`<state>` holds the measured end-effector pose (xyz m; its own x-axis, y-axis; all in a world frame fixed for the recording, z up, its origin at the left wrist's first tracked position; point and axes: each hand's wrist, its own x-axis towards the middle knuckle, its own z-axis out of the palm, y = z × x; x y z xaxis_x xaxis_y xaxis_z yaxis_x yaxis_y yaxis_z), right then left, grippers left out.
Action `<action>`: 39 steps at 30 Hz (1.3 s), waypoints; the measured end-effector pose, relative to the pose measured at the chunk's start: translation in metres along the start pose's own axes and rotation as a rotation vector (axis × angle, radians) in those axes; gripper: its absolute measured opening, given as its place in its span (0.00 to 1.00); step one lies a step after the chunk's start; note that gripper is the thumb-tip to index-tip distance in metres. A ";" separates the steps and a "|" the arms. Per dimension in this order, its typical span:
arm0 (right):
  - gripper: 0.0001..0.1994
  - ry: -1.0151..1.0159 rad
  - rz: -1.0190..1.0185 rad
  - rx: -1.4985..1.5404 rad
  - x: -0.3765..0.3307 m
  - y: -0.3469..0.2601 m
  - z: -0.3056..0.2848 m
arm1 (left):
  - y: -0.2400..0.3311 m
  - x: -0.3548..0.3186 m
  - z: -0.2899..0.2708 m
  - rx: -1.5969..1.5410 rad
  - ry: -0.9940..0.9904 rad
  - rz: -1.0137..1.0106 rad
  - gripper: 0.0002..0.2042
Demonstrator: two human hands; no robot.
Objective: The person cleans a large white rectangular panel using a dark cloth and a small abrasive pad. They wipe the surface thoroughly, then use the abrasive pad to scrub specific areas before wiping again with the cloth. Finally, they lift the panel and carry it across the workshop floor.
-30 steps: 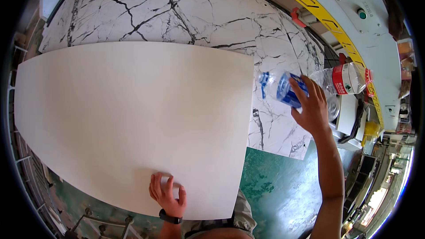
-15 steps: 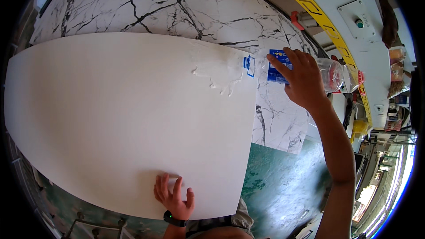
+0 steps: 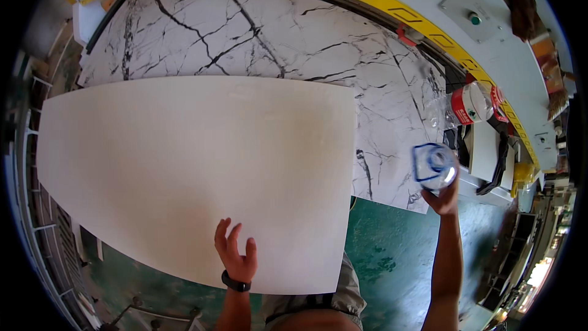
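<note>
A large plain white board point(image 3: 184, 165) lies over a white marble slab with black veins point(image 3: 275, 30). My left hand point(image 3: 236, 257) rests flat on the board's near edge, fingers spread, a black band on its wrist. My right hand point(image 3: 444, 199) holds a clear plastic bottle with a blue label point(image 3: 433, 165) raised off to the right of the board, beyond the slab's near right corner.
A second clear bottle with a red label point(image 3: 471, 103) lies at the slab's right edge. A yellow and black striped rail point(image 3: 429, 34) and a grey machine panel with buttons point(image 3: 465, 6) run behind. Green floor point(image 3: 392, 257) lies below.
My right hand drew the blue-labelled bottle back from over the board's far right corner to the right and nearer to me. The left hand stayed on the board's near edge.
</note>
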<state>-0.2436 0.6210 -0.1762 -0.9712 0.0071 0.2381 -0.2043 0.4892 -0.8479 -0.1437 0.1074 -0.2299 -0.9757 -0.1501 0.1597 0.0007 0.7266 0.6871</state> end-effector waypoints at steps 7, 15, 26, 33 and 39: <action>0.48 0.777 0.166 0.217 -0.105 0.057 -0.147 | 0.032 -0.001 0.020 0.016 0.024 0.034 0.19; 0.48 0.921 -0.050 0.279 0.026 0.122 -0.254 | 0.118 -0.022 0.084 0.096 -0.169 0.149 0.18; 0.46 0.781 0.001 0.460 0.121 0.240 -0.244 | 0.185 -0.039 0.152 0.151 -0.340 0.289 0.17; 0.49 0.610 0.020 -0.147 0.100 0.252 -0.265 | 0.226 -0.048 0.159 0.191 -0.370 0.382 0.20; 0.25 0.983 0.300 -1.070 -0.034 0.392 -0.491 | 0.216 -0.071 0.177 0.256 -0.387 0.453 0.18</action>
<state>-0.2302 1.2408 -0.2847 -0.4004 0.5814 0.7083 0.5928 0.7538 -0.2836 -0.1134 0.3942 -0.2182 -0.8994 0.4268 0.0942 0.4254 0.8053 0.4129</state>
